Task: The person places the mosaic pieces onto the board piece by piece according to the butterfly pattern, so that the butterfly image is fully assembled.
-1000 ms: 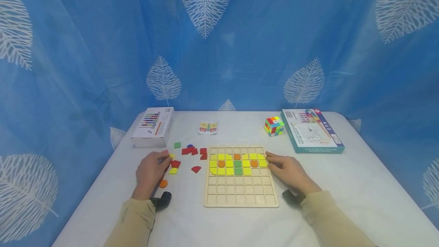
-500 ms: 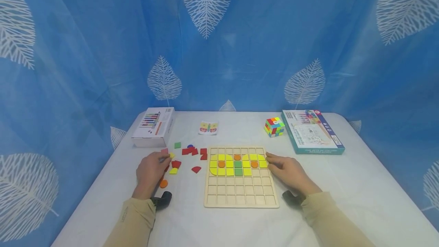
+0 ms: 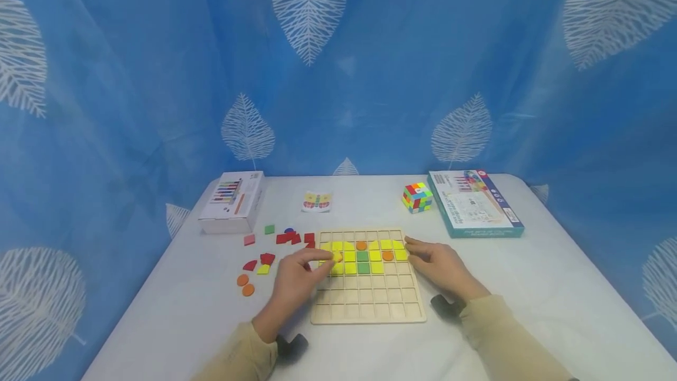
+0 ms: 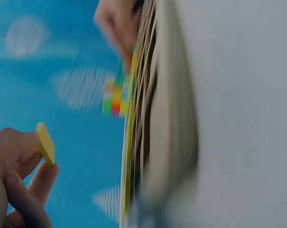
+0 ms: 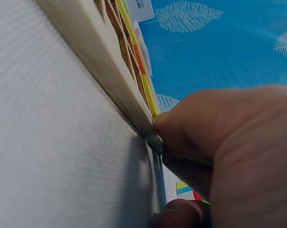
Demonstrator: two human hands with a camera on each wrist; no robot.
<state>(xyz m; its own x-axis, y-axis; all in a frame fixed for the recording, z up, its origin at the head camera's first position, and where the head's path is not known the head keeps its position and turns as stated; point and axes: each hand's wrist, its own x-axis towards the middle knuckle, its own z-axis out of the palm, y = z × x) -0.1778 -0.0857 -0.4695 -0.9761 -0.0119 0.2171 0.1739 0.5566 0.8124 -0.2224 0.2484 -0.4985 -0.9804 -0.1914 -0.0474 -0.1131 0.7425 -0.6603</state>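
My left hand (image 3: 297,276) pinches a yellow tile (image 4: 46,144) between thumb and fingertips. It is over the left part of a wooden grid board (image 3: 365,313), overlapping an orange disc there in the head view. Yellow, orange and green tiles fill squares in the board's upper rows, with a green square (image 3: 363,267) in the middle column. At the board's upper right edge rests my right hand (image 3: 441,264), its index finger and thumb touching the side, fairly straight. In the right wrist view a fingertip meets the rim beside a yellow tile (image 5: 149,97).
Left of the board lie loose pieces: red ones, a pink square (image 3: 249,240), a green square (image 3: 270,229), a yellow piece (image 3: 263,270) and two orange discs (image 3: 248,290). Behind stand a white box (image 3: 228,223), a pattern card (image 3: 317,202), a puzzle cube (image 3: 417,197) and a teal box (image 3: 483,232).
My left hand has moved right from the loose pieces to the board, carrying a yellow tile. A red quarter piece and a second orange disc now show where it was. The right hand stays put.
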